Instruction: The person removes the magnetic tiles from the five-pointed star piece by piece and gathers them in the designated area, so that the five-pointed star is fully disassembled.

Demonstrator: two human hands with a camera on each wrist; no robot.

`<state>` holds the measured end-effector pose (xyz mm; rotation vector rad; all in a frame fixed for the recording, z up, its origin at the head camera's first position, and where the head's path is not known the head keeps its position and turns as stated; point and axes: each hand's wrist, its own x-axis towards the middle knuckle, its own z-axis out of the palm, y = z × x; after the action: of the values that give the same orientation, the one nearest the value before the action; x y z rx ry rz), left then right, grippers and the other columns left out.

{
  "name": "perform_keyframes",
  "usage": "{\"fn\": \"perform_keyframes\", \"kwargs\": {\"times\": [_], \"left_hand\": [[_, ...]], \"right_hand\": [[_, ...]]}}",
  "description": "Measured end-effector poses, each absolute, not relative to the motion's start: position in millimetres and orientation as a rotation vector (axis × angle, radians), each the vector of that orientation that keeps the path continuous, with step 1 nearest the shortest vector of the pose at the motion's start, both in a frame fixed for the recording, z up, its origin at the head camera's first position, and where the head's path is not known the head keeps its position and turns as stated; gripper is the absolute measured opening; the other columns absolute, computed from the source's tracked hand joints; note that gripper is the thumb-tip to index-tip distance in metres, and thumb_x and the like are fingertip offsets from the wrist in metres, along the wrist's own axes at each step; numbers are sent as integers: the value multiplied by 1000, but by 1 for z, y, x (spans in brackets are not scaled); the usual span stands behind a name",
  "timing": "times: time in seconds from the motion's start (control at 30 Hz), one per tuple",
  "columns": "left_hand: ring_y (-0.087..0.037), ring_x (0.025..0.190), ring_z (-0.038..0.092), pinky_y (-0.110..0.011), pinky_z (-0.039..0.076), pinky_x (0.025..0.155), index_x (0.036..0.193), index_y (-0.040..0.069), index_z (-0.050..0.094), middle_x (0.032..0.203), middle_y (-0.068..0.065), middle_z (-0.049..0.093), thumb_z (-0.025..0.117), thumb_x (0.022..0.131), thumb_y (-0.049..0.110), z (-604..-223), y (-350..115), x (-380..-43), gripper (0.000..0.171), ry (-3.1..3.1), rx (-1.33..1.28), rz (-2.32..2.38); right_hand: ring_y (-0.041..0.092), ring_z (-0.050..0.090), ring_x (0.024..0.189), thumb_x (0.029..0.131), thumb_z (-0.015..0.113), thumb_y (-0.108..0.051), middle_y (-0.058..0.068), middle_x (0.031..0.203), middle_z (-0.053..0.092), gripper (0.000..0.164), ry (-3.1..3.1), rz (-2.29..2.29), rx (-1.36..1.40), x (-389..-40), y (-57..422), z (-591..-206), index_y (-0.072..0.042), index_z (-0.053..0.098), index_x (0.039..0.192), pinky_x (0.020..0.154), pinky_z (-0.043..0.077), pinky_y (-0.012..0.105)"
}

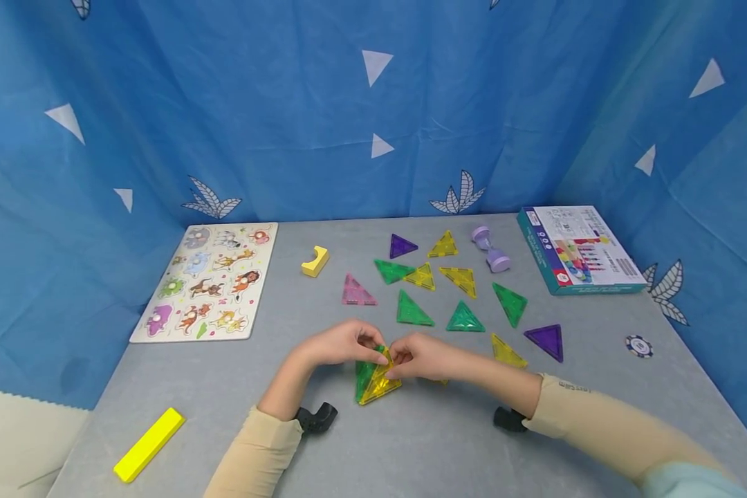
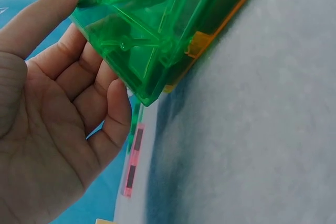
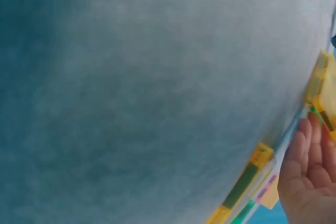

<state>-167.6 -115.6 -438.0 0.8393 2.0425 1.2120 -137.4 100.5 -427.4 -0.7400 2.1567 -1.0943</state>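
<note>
Green and yellow see-through triangular magnetic tiles stand joined in a small upright shape between the hands. My left hand [image 1: 346, 344] pinches the shape at its top, thumb on the near side. In the left wrist view, the green tile [image 2: 139, 40] fills the space beside the curled fingers, with yellow edges behind it. My right hand [image 1: 426, 356] holds the yellow tile [image 1: 381, 384] from the right, thumb and fingertips at its edge. Another yellow tile [image 3: 247, 182] lies near the right hand in the right wrist view, mostly hidden under the forearm in the head view.
Several loose triangular tiles, such as a green one [image 1: 413, 310] and a pink one [image 1: 357, 292], lie beyond the hands. Around them are an animal peg puzzle [image 1: 214, 283], a yellow arch block [image 1: 315, 262], a long yellow block [image 1: 149, 445], an hourglass [image 1: 491, 249], a box [image 1: 582, 249] and a chip [image 1: 639, 346].
</note>
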Motion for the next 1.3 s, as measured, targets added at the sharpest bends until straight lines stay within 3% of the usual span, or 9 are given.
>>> {"fn": "perform_keyframes", "kwargs": {"times": [0.13, 0.27, 0.37, 0.57, 0.8, 0.93, 1.0, 1.1, 1.3], "left_hand": [[-5, 64, 47, -23, 41, 61, 91, 12, 68, 74, 6, 61, 71, 83, 19, -440, -118, -170, 11, 2024, 853, 1223], [-6, 77, 58, -24, 47, 72, 95, 9, 68, 86, 5, 66, 73, 81, 15, -444, -124, -172, 17, 1980, 846, 1190], [-8, 80, 61, -26, 49, 74, 96, 4, 67, 88, 3, 67, 73, 80, 10, -448, -127, -174, 18, 1929, 826, 1194], [-5, 64, 50, -23, 43, 61, 82, 1, 63, 72, 5, 59, 73, 78, 4, -455, -131, -175, 12, 1860, 826, 1232], [-5, 58, 37, -21, 34, 55, 71, 3, 52, 63, 4, 45, 72, 79, 2, -459, -133, -174, 21, 1806, 881, 1236], [-5, 56, 35, -21, 32, 55, 70, 2, 51, 62, 4, 43, 72, 79, 4, -457, -133, -171, 23, 1806, 906, 1223], [-4, 57, 36, -21, 33, 55, 70, 2, 52, 62, 5, 45, 72, 79, 3, -455, -135, -169, 22, 1817, 900, 1221], [-4, 57, 39, -21, 35, 55, 71, 1, 55, 63, 6, 50, 72, 79, 3, -453, -138, -165, 18, 1836, 883, 1221], [-3, 57, 43, -20, 37, 54, 75, 7, 63, 66, 8, 58, 73, 80, 8, -447, -144, -151, 11, 1933, 885, 1187]], "right_hand": [[6, 39, 50, 86, 68, -16, 3, 60, 55, 17, 2164, -1132, -758, -140, 99, -431, -10, 60, 72, 48, 33, 21], [5, 37, 50, 86, 68, -16, -7, 57, 46, 23, 2155, -1141, -812, -143, 103, -435, -9, 53, 70, 48, 32, 20], [5, 37, 50, 85, 69, -17, -7, 58, 45, 24, 2147, -1145, -842, -144, 106, -437, -9, 52, 70, 49, 33, 19], [5, 41, 54, 86, 67, -19, -8, 64, 49, 22, 2120, -1129, -898, -147, 115, -433, -10, 54, 72, 51, 35, 20], [7, 34, 49, 88, 65, -21, -1, 59, 44, 27, 2092, -1217, -793, -153, 130, -424, -8, 51, 70, 49, 32, 22], [16, 48, 56, 90, 64, -23, 8, 65, 57, 25, 2074, -1309, -677, -162, 128, -417, -5, 54, 75, 56, 43, 26], [27, 56, 66, 90, 63, -21, 11, 74, 63, 23, 2047, -1395, -602, -169, 122, -414, -3, 55, 79, 65, 50, 35], [35, 59, 80, 90, 63, -20, 10, 78, 64, 21, 2015, -1527, -449, -183, 109, -413, -2, 54, 83, 79, 50, 47], [25, 61, 79, 92, 60, -15, 8, 79, 64, 16, 1986, -1557, -273, -203, 80, -421, -3, 54, 83, 80, 51, 42]]}}
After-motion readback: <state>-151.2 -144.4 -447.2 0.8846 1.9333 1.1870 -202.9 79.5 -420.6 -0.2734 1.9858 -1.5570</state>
